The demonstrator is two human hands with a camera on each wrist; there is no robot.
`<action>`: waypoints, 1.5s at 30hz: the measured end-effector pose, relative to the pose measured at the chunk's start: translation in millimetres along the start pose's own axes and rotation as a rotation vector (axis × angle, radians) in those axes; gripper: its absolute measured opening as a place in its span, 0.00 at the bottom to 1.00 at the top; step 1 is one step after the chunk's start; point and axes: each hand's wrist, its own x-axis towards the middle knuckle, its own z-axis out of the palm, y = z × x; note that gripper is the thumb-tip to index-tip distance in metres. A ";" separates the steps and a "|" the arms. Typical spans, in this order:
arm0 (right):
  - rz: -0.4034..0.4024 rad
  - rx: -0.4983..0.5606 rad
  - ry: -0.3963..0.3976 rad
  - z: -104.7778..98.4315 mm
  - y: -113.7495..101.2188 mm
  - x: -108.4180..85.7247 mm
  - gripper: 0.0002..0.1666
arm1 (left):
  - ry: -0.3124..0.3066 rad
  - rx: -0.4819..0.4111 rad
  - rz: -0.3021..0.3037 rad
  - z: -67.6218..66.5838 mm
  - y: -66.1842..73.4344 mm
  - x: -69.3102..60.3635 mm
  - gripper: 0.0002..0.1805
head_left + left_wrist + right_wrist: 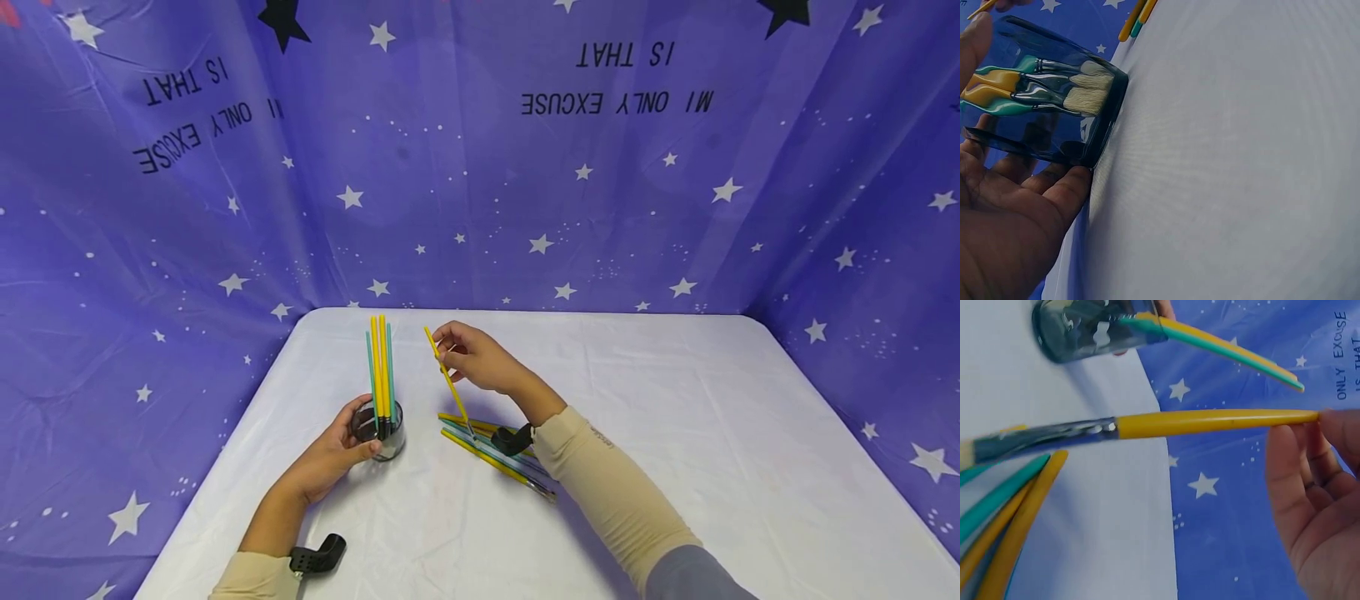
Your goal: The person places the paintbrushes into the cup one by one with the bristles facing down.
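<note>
Left hand [330, 462]: wrapped around the side of the glass, thumb on the near side, fingers on the far side and underneath toward the base.
Glass [395, 443]: clear, held on the person's left over the tabletop [675, 417]; whether its base touches the cloth is hard to tell.
Brushes in the glass: two yellow brushes [380, 367] stand between two teal brushes [391, 367], handles up and out past the rim; the left wrist view shows their pale bristles [1088, 97] down near the base.
Right hand [476, 358]: pinches one yellow brush between thumb and fingers, close to the top of the handle.
Held brush [453, 387]: apart from the glass, to its right, slanting with its bristle end low over the loose brushes; whether it touches them cannot be told.
Loose brushes [487, 457]: yellow and teal, lying in a fanned pile right of the glass, handle ends toward the glass and bristles pointing away, partly covered by the right wrist's camera.
Wrist cameras: a black one on the left wrist [318, 557], another on the right [512, 440].
Sleeves: beige at both forearms [615, 483], grey-blue higher on the right arm.
Cloth: white over the tabletop.
Backdrop [480, 208]: purple, with white stars, a few black ones, and black lettering upside down.
</note>
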 end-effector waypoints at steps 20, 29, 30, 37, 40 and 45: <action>-0.165 0.218 0.293 30.6 -40.1 20.5 0.13 | 0.005 0.002 0.003 2.0 3.1 0.6 0.46; -0.169 0.272 0.315 52.6 -40.1 25.7 0.15 | 0.007 0.011 0.003 3.2 4.1 0.0 0.46; -0.166 0.269 0.315 54.5 -42.6 23.3 0.15 | 0.009 0.011 -0.002 3.5 4.2 0.2 0.46; -0.111 0.211 0.327 70.9 -18.9 24.9 0.12 | 0.010 0.004 -0.015 3.6 4.7 1.0 0.47; -0.080 0.173 0.329 77.4 -9.9 23.9 0.12 | 0.006 0.005 -0.004 2.8 3.7 0.9 0.46; -0.031 0.155 0.323 83.9 1.4 24.2 0.12 | -0.007 0.007 0.025 2.3 1.6 0.7 0.45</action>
